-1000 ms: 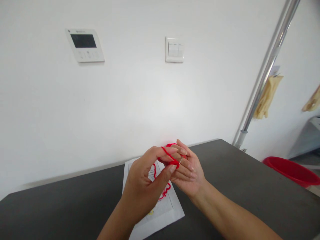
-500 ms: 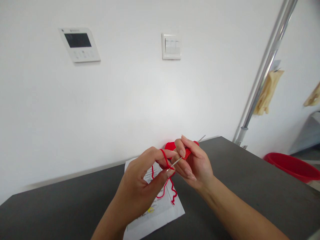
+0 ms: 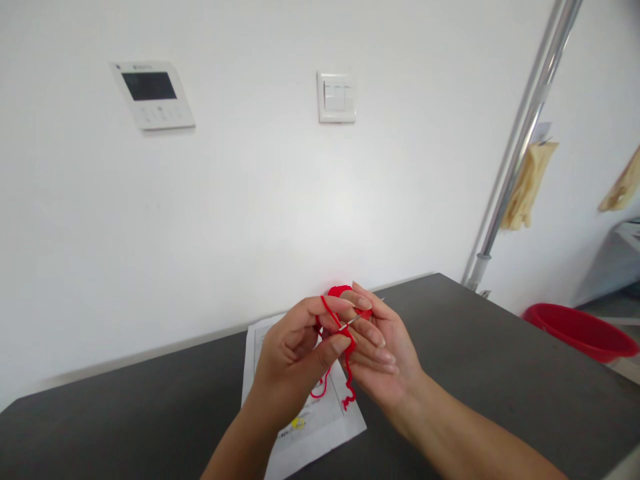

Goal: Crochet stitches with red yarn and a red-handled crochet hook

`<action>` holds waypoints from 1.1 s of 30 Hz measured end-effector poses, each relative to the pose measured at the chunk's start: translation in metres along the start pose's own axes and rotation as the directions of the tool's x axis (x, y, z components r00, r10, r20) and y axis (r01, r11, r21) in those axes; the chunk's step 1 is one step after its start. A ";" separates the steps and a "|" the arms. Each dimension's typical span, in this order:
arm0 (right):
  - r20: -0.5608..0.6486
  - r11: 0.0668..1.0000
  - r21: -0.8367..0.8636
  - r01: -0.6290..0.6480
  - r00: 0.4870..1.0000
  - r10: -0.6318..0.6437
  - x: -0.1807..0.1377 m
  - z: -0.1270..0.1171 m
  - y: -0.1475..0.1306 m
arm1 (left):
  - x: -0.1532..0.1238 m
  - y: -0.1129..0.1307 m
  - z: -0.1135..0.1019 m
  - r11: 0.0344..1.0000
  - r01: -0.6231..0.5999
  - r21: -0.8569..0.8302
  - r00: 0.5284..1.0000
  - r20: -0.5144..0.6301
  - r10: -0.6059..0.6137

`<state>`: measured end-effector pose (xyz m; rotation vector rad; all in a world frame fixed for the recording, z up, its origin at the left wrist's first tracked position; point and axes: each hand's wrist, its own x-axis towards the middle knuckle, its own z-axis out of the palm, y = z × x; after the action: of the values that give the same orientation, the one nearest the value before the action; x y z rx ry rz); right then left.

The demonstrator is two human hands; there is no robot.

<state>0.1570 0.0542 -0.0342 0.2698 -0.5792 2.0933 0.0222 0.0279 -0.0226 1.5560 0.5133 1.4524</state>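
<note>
My left hand (image 3: 280, 367) pinches red yarn (image 3: 349, 377) between thumb and fingers, and a strand runs over its index finger. A curly tail and a loose loop hang below the pinch. My right hand (image 3: 390, 353) holds a crochet hook (image 3: 355, 319) by its red grip, with the fingers stretched along beside it. The hook's thin metal shaft points down-left, its tip at the yarn by my left thumb. Behind the hands lies a red yarn ball (image 3: 340, 291), partly hidden by my fingers.
Under the hands, a printed sheet (image 3: 325, 447) with a yellow mark lies on the dark table (image 3: 150, 407). The white wall stands close behind. At right are a metal pole (image 3: 515, 153), hanging yellow gloves (image 3: 529, 187) and a red basin (image 3: 580, 333).
The crochet hook has shifted left and down, its tip now past the left thumb at the yarn. My right hand has turned, its fingers more stretched out. The view has shifted slightly.
</note>
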 end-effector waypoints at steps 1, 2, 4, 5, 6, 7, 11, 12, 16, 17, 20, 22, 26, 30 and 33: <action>0.004 1.000 0.013 -0.003 1.000 0.003 0.000 0.000 0.000 | 0.001 -0.001 0.001 0.999 0.014 -0.033 1.000 -0.001 -0.014; 0.005 1.000 0.018 -0.004 1.000 0.004 0.001 0.000 -0.001 | 0.001 -0.001 0.001 0.999 0.021 -0.050 1.000 -0.008 -0.021; -0.003 1.000 -0.011 0.011 1.000 -0.011 0.002 0.002 -0.002 | 0.003 0.000 0.000 0.999 0.034 -0.035 0.999 -0.029 -0.035; -0.011 0.999 -0.044 0.027 1.000 -0.027 0.003 0.004 -0.003 | 0.003 0.002 -0.002 0.999 0.040 -0.013 0.998 -0.038 -0.041; -0.020 0.995 -0.084 0.050 0.998 -0.052 0.003 0.005 -0.004 | 0.003 0.004 -0.003 0.999 0.046 0.011 0.998 -0.046 -0.046; -0.031 0.989 -0.126 0.081 0.996 -0.086 0.004 0.007 -0.004 | 0.003 0.007 -0.005 0.998 0.050 0.033 0.997 -0.056 -0.048; -0.053 0.938 -0.291 0.189 0.976 -0.213 0.004 0.010 0.000 | 0.001 0.016 -0.010 0.994 0.053 0.094 0.995 -0.094 -0.044; -0.045 0.915 -0.340 0.216 0.968 -0.246 0.004 0.009 0.002 | 0.000 0.017 -0.011 0.992 0.061 0.106 0.993 -0.105 -0.050; 0.096 0.780 -0.538 0.319 0.943 -0.320 0.005 0.003 0.003 | -0.002 0.023 -0.011 0.982 0.104 0.156 0.988 -0.127 -0.084; 0.150 0.741 -0.577 0.344 0.936 -0.318 0.005 0.001 0.003 | -0.002 0.025 -0.011 0.980 0.109 0.166 0.989 -0.121 -0.089; 0.327 0.590 -0.670 0.450 0.893 -0.309 0.004 -0.004 -0.003 | -0.002 0.029 -0.011 0.976 0.127 0.178 0.986 -0.133 -0.105; 0.446 0.409 -0.728 0.550 0.833 -0.327 0.003 -0.004 -0.010 | -0.002 0.031 -0.011 0.973 0.144 0.178 0.982 -0.147 -0.118; 0.754 -0.268 -0.656 0.706 0.629 -0.188 0.000 0.001 -0.027 | -0.002 0.034 -0.008 0.976 0.189 0.112 0.967 -0.193 -0.166; 0.863 -0.655 -0.336 0.676 0.501 0.074 -0.002 0.008 -0.037 | 0.000 0.037 0.000 0.962 0.264 -0.072 0.928 -0.251 -0.274; 0.883 -0.719 -0.293 0.630 0.467 0.049 -0.002 0.008 -0.039 | 0.000 0.037 0.003 0.950 0.265 -0.167 0.924 -0.238 -0.300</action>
<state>0.1902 0.0665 -0.0163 -0.0973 -1.8650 -0.3849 0.0151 0.0085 0.0085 1.1377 0.7497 1.4394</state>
